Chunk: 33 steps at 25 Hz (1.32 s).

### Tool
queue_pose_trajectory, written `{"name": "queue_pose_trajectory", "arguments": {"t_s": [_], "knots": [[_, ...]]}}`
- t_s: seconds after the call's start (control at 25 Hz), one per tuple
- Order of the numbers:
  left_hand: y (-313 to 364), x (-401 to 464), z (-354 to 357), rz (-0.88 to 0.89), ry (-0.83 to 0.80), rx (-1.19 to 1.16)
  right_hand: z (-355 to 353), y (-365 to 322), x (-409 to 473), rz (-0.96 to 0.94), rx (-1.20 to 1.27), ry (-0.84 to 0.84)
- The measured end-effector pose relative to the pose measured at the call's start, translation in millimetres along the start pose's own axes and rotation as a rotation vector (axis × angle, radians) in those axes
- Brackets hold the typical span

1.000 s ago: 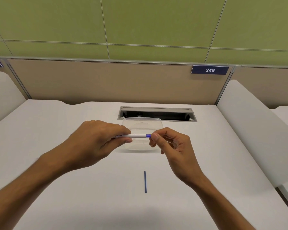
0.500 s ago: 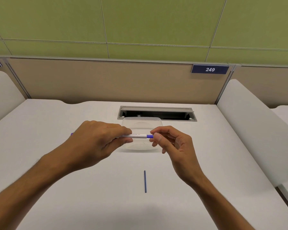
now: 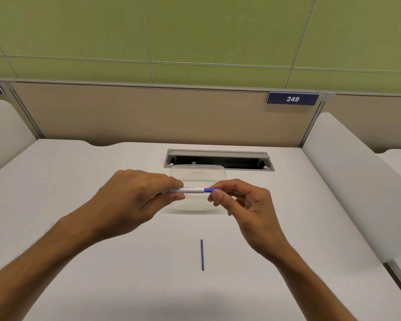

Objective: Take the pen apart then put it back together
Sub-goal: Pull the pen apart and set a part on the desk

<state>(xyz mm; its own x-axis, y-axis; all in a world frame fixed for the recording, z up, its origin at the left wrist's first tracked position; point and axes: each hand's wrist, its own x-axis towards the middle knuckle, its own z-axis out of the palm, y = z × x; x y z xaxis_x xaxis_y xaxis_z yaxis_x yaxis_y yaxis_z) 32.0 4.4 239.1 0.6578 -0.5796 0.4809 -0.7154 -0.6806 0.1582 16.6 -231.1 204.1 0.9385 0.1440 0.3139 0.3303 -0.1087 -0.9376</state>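
A white pen barrel with a blue end piece is held level above the desk. My left hand grips the barrel's left part, and a bit of blue sticks out past that hand at the far left. My right hand pinches the blue end piece between thumb and forefinger. A thin blue ink tube lies alone on the white desk, nearer to me than both hands.
A clear plastic container sits on the desk right behind the hands. Behind it is an open cable slot. White side dividers flank the desk, and a beige partition with a "249" sign stands at the back.
More of the blue end piece now shows at the barrel's right end, and my right hand has shifted slightly to the right. The ink tube has not moved.
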Motion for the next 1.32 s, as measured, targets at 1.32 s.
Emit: {"name": "queue_pose_trajectory", "arguments": {"t_s": [1.32], "knots": [[-5,-1,0,0.007,-0.004,0.046,-7,-4,1,0.021,-0.027,0.05]]}}
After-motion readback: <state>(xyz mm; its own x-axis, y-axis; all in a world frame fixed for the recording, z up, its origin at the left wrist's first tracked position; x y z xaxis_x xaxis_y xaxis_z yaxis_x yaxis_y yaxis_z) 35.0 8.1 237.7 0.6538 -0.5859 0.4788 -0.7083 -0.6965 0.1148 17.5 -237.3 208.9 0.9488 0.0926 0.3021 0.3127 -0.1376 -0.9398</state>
